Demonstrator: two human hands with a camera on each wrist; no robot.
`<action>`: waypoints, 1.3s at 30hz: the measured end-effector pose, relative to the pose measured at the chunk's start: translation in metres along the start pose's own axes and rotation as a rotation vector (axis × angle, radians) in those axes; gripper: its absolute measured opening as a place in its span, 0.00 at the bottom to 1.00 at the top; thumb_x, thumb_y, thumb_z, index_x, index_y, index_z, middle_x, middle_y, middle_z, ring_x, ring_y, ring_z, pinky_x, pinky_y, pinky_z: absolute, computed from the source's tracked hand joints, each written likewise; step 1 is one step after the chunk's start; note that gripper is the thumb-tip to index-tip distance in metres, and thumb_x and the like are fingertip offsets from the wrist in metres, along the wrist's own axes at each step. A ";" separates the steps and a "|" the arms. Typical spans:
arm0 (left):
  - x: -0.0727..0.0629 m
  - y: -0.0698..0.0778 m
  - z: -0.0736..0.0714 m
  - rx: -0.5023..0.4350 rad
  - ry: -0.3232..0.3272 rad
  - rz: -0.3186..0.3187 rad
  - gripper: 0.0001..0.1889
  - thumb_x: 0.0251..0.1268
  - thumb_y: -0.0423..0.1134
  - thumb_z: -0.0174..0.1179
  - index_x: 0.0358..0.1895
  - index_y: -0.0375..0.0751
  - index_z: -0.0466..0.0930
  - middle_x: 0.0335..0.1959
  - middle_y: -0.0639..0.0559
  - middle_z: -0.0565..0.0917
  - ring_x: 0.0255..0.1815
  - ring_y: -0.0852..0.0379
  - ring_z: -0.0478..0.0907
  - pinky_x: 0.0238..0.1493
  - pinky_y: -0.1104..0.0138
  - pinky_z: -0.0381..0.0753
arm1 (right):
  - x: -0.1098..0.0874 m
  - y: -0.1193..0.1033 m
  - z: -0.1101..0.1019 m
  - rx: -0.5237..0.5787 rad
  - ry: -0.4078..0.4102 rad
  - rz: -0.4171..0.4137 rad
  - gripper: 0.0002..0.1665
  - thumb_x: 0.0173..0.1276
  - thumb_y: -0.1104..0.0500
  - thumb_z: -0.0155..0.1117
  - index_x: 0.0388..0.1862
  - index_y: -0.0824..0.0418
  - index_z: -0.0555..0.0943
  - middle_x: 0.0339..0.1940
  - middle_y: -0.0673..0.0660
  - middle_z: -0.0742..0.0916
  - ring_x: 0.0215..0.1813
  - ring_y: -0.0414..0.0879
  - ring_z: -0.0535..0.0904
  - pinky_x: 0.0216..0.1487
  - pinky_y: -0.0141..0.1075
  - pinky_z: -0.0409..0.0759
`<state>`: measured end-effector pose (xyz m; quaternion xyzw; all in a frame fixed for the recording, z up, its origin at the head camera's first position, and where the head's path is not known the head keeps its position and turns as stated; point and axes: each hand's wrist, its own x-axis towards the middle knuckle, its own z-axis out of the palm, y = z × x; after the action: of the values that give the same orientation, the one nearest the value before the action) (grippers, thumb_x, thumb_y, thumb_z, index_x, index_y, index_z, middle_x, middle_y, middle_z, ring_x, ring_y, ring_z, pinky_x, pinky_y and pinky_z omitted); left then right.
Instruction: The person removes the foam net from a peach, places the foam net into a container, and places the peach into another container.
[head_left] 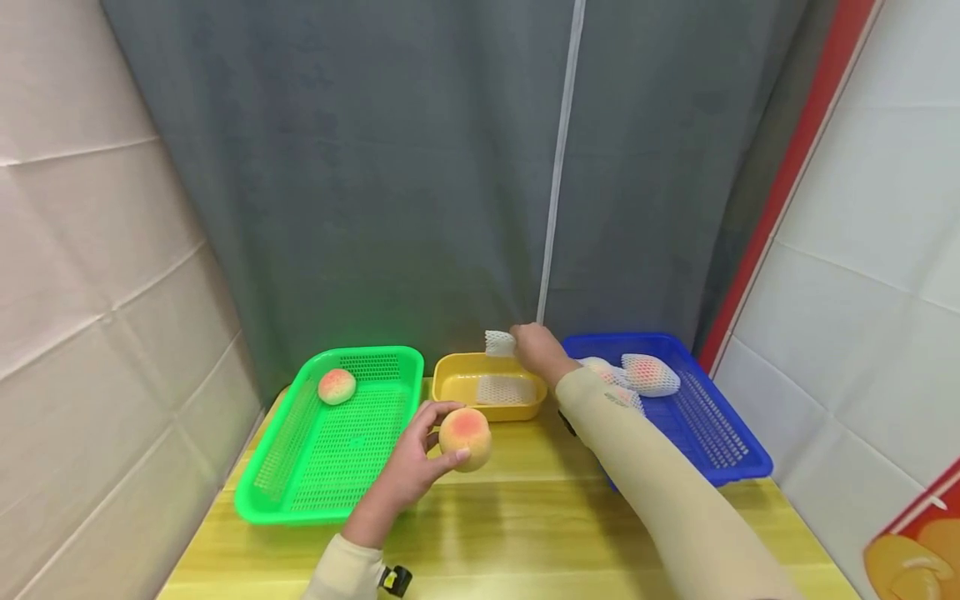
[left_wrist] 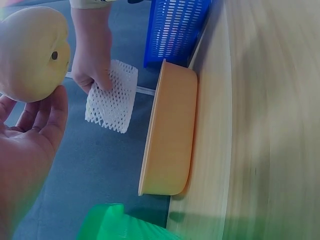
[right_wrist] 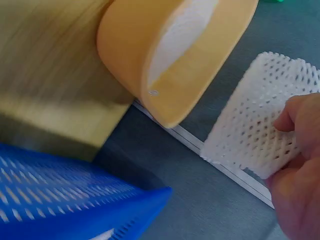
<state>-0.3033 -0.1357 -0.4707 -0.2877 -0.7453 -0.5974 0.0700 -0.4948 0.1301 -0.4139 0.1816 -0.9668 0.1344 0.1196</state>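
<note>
My left hand [head_left: 415, 458] grips a peach [head_left: 466, 439] with a red blush, holding it above the table in front of the yellow bin. In the left wrist view the same peach [left_wrist: 34, 54] shows a small dark spot on its side. Over the yellow bin [head_left: 457, 367], my right hand [head_left: 538, 350] pinches a white foam net sleeve [head_left: 499, 343]. Flat and with nothing inside, the sleeve [right_wrist: 257, 117] hangs from the thumb and fingers in the right wrist view. More foam net [head_left: 506, 390] lies inside the bin.
A green basket [head_left: 251, 500] on the left holds one bare peach [head_left: 337, 387]. To the right, a blue basket [head_left: 738, 417] contains several peaches in foam nets [head_left: 651, 375], partly hidden by my right arm. A grey curtain [head_left: 375, 183] hangs right behind the containers.
</note>
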 end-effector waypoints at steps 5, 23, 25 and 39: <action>0.001 0.000 0.000 0.000 -0.001 0.008 0.30 0.69 0.38 0.77 0.72 0.48 0.79 0.64 0.46 0.76 0.64 0.46 0.79 0.68 0.59 0.83 | 0.002 0.000 0.013 -0.006 0.026 -0.013 0.10 0.79 0.70 0.61 0.51 0.65 0.88 0.44 0.63 0.92 0.46 0.57 0.89 0.55 0.51 0.89; -0.001 -0.002 0.006 -0.010 -0.008 0.020 0.30 0.68 0.38 0.77 0.71 0.49 0.79 0.63 0.46 0.76 0.64 0.46 0.80 0.67 0.59 0.83 | -0.017 0.019 0.079 -0.114 0.030 -0.014 0.11 0.80 0.73 0.63 0.46 0.63 0.90 0.40 0.61 0.93 0.41 0.56 0.89 0.52 0.51 0.91; -0.002 -0.001 0.006 -0.010 -0.007 0.015 0.30 0.68 0.38 0.77 0.72 0.48 0.79 0.64 0.46 0.76 0.64 0.46 0.79 0.68 0.59 0.83 | -0.017 0.019 0.081 -0.092 0.021 -0.032 0.11 0.78 0.73 0.62 0.42 0.63 0.89 0.38 0.61 0.92 0.41 0.56 0.89 0.53 0.51 0.90; -0.001 -0.002 0.004 -0.011 -0.006 0.009 0.30 0.68 0.37 0.77 0.71 0.48 0.79 0.64 0.46 0.76 0.63 0.47 0.79 0.66 0.61 0.83 | -0.023 0.019 0.083 0.139 -0.172 -0.047 0.19 0.83 0.51 0.66 0.36 0.63 0.91 0.29 0.54 0.88 0.32 0.47 0.79 0.46 0.45 0.85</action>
<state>-0.3028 -0.1322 -0.4735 -0.2932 -0.7410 -0.6002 0.0688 -0.4970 0.1292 -0.5024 0.2230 -0.9572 0.1824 0.0265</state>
